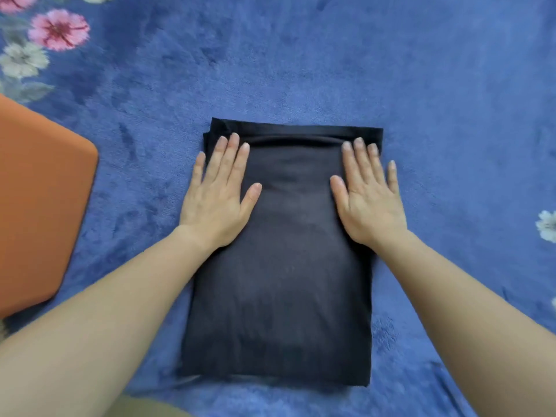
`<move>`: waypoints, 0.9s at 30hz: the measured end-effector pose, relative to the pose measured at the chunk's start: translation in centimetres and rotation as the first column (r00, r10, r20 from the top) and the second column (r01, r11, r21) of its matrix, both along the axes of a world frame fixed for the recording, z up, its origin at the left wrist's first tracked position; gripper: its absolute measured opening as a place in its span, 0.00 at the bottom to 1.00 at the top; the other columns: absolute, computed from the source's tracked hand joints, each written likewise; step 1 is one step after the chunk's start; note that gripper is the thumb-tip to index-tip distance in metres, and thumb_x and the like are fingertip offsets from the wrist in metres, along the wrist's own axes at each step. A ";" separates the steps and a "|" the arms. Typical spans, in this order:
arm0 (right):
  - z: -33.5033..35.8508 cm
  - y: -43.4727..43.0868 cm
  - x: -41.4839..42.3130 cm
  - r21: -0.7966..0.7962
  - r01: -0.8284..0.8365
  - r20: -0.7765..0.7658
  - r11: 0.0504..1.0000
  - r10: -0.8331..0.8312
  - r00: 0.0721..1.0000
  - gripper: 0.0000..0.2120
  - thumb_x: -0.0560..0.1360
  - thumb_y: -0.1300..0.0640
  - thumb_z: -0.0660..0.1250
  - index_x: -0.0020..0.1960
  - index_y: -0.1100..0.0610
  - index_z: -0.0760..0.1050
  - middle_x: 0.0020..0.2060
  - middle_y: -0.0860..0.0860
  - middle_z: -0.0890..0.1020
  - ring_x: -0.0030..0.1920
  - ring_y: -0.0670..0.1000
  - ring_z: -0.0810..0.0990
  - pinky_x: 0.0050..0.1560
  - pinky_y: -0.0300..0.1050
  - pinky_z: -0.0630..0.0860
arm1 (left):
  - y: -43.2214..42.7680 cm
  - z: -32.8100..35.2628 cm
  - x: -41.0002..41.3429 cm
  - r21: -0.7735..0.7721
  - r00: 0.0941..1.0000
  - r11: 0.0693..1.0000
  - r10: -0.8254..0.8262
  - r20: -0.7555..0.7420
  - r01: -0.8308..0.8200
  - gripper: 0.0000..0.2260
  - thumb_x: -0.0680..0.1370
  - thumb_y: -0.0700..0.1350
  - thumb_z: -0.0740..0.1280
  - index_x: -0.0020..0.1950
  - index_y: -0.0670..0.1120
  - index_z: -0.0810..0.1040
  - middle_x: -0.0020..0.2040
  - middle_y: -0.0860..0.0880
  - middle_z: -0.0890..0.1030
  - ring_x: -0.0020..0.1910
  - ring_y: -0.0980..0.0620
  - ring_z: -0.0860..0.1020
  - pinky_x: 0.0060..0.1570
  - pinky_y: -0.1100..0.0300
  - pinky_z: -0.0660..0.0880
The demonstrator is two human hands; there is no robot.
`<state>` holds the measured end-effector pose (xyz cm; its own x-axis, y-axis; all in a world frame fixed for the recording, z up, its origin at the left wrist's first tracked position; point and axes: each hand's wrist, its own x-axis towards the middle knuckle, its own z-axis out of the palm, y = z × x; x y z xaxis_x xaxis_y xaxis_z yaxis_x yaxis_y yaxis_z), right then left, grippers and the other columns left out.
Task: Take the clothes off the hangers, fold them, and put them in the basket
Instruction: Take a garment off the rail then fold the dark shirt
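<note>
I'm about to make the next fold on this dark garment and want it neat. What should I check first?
1. Dark folded fabric garment lying flat on the blue plush blanket: ok.
2. Left hand pressing flat on its left side, fingers straight: ok.
3. Right hand pressing flat on its right side: ok.
4. Layers flush at the far edge: not ok, a strip of the lower layer shows.
5. Basket within reach: cannot tell; the orange rounded-corner object on the left may not be it.

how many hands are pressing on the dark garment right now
2. The left hand lies flat on the far left part of the dark garment. The right hand lies flat on its far right part. Neither is hidden.
</note>
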<state>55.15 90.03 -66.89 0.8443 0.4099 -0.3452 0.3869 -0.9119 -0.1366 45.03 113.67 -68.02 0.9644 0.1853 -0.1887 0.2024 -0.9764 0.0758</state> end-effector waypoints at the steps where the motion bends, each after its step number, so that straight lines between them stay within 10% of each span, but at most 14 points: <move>1: 0.0 -0.8 0.1 -0.020 0.040 -0.006 0.999 -0.040 0.999 0.29 0.83 0.42 0.43 0.80 0.49 0.40 0.79 0.46 0.42 0.78 0.49 0.39 0.77 0.53 0.35 | 0.5 -0.1 -0.5 -0.020 1.000 1.000 0.020 0.001 -0.020 0.30 0.81 0.59 0.45 0.80 0.47 0.46 0.81 0.48 0.45 0.79 0.50 0.43 0.74 0.54 0.33; 7: 1.7 -4.5 -4.5 0.245 0.259 -0.066 0.934 -0.251 0.966 0.29 0.82 0.46 0.49 0.79 0.56 0.52 0.79 0.51 0.55 0.78 0.51 0.50 0.77 0.50 0.47 | 0.7 1.6 -6.1 -0.330 0.968 0.913 0.252 -0.008 -0.241 0.31 0.81 0.57 0.47 0.80 0.45 0.46 0.81 0.48 0.46 0.79 0.53 0.44 0.75 0.61 0.38; 10: 3.0 -6.0 -11.2 0.401 0.466 -0.194 0.789 -0.425 0.884 0.27 0.78 0.45 0.55 0.71 0.58 0.67 0.69 0.52 0.71 0.69 0.53 0.66 0.70 0.49 0.60 | -1.5 3.7 -10.7 -0.559 0.885 0.717 0.460 -0.070 -0.417 0.29 0.81 0.54 0.54 0.79 0.43 0.55 0.78 0.49 0.60 0.77 0.54 0.55 0.74 0.67 0.45; 15: 5.7 -5.3 -19.1 0.320 0.862 -0.639 0.394 -0.581 0.503 0.06 0.77 0.51 0.68 0.52 0.49 0.75 0.45 0.42 0.82 0.49 0.44 0.79 0.52 0.42 0.74 | -5.2 6.6 -15.4 -0.592 0.657 0.379 0.658 -0.369 -0.711 0.24 0.78 0.57 0.66 0.70 0.49 0.68 0.57 0.54 0.74 0.58 0.53 0.72 0.57 0.57 0.67; 22: 6.2 -6.0 -17.2 0.246 0.893 -0.792 0.376 -0.453 0.409 0.08 0.75 0.58 0.72 0.53 0.57 0.77 0.48 0.49 0.85 0.52 0.49 0.83 0.56 0.48 0.78 | -5.3 7.9 -15.2 -0.634 0.558 0.096 0.586 -0.588 -0.768 0.20 0.74 0.55 0.72 0.62 0.54 0.69 0.54 0.63 0.76 0.53 0.62 0.77 0.49 0.66 0.71; 27: 7.8 -9.4 -18.6 0.183 0.902 -0.882 0.391 -0.339 0.326 0.18 0.74 0.62 0.72 0.62 0.52 0.74 0.53 0.50 0.85 0.52 0.51 0.84 0.54 0.49 0.78 | -7.2 9.4 -18.5 -0.601 0.500 -0.085 0.471 -0.727 -0.795 0.21 0.74 0.54 0.72 0.64 0.56 0.69 0.61 0.62 0.76 0.60 0.60 0.74 0.63 0.59 0.69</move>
<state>36.53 80.60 -59.04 0.5474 0.1695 -0.8196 -0.7349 -0.3712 -0.5676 26.54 106.42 -58.67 0.3998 0.2724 -0.8752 0.8508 0.2450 0.4649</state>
